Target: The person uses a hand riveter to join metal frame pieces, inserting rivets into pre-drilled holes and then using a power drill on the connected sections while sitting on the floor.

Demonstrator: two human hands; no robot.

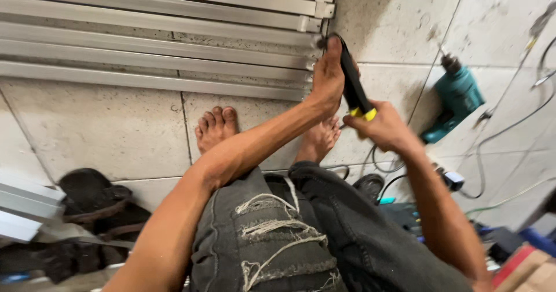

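Much of the tool (pixel 354 86) is hidden: it is a long black bar with a yellow band near its lower end, and both hands cover its ends, so its tip and its kind cannot be made out. The left hand (pixel 327 75) reaches forward and wraps its upper end, right at the edge of the metal rails (pixel 156 37); its grip is closed round the black shaft. The right hand (pixel 382 127) clasps the lower end just below the yellow band, fingers curled tight about it.

The rails are long, flat, silvery strips lying side by side on the floor (pixel 104 124), which is pale, speckled tile with dark joints. Two bare feet (pixel 215 127) rest on the tile under the arms. Torn grey jeans (pixel 272 234) fill the bottom, frayed white threads across the knee.

A teal drill (pixel 457 98) lies to the right, with thin cables (pixel 492 153) looping beside it. Dark sandals (pixel 92 199) lie at the left, blurred.
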